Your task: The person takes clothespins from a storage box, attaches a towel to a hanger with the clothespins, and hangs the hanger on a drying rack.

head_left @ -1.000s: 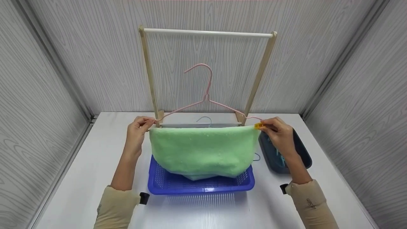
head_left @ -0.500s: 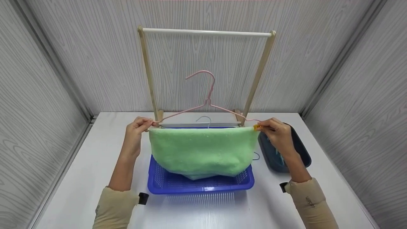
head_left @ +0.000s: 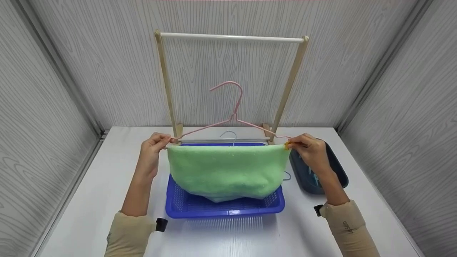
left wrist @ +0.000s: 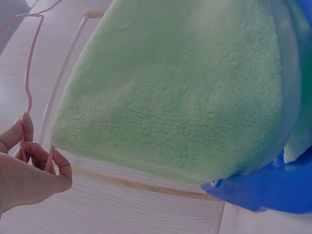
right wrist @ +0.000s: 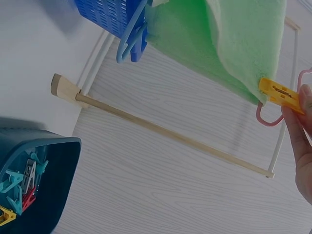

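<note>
A light green towel (head_left: 228,169) hangs folded over the lower bar of a pink wire hanger (head_left: 235,116), above the blue basket. My left hand (head_left: 151,150) holds the hanger's left end; in the left wrist view its fingers (left wrist: 63,165) curl round the pink wire beside the towel's edge. At the other end my right hand (head_left: 310,150) pinches a yellow clothespin (right wrist: 280,95) between thumb and fingers. The clothespin's tip sits on the towel's upper corner, next to the bend of the hanger wire. The hanger's hook points up and to the left.
A blue basket (head_left: 225,214) stands under the towel, with light blue hanger hooks (head_left: 287,175) showing around it. Behind it rises a wooden rack with a white rail (head_left: 232,36). To the right, a dark bin (head_left: 335,160) holds several coloured clothespins (right wrist: 29,175).
The hanger's hook has tipped down and slightly to the right. Both hands keep their grips almost in place, and the towel hangs nearly the same.
</note>
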Available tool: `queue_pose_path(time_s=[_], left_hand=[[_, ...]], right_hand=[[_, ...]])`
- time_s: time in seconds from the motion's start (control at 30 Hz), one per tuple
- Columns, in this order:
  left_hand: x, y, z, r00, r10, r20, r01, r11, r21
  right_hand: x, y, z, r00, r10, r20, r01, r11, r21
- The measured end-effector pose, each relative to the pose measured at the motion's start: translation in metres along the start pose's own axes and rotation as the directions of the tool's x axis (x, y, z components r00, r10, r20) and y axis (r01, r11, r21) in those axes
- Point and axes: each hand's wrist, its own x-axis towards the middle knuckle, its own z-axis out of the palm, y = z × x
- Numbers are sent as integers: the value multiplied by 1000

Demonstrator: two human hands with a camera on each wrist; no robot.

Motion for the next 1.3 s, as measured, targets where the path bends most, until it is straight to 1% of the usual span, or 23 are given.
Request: queue_pose_path(time_s=[0.2,0.33,0.43,0.57,0.77,0.87,0.97,1.1,1.23,1.3], left_hand=[[-1,-3,-1,1000,8,4,-7,1000,-6],[-1,-3,-2,1000,1,-4,-1,1000,17],[-1,-2,-2,1000,-11,-11,11,999,36],[-1,-2,-2,1000,-17,-15,18,999,37],[-2,-5,-3,1000,-6,-12,6,1000,14],[-2,-6,-3,1000,6,-6,-5,1000,14],[-2,-7,-2,1000,21,2,-21,998,59],[-1,-7,-1,999,39,-8,-38,989,143],[0,-7,0,998,51,-32,-44,981,188],[0,-7,0,998,51,-33,-44,978,205]], right_hand=[[0,-3,-1,999,28,26,-28,1000,-13],[0,-5,-1,997,56,47,-57,998,3],[0,-5,0,998,46,39,-45,999,-26],[-2,-2,0,999,31,31,-29,997,-74],[-3,-2,1,997,74,20,-74,997,-7],[-1,-6,1,995,102,13,-103,995,18],[4,-21,-1,992,125,10,-125,992,27],[10,-38,-3,989,149,15,-149,988,29],[12,-41,-3,986,164,13,-164,986,13],[12,-40,-3,986,167,9,-167,986,-1]])
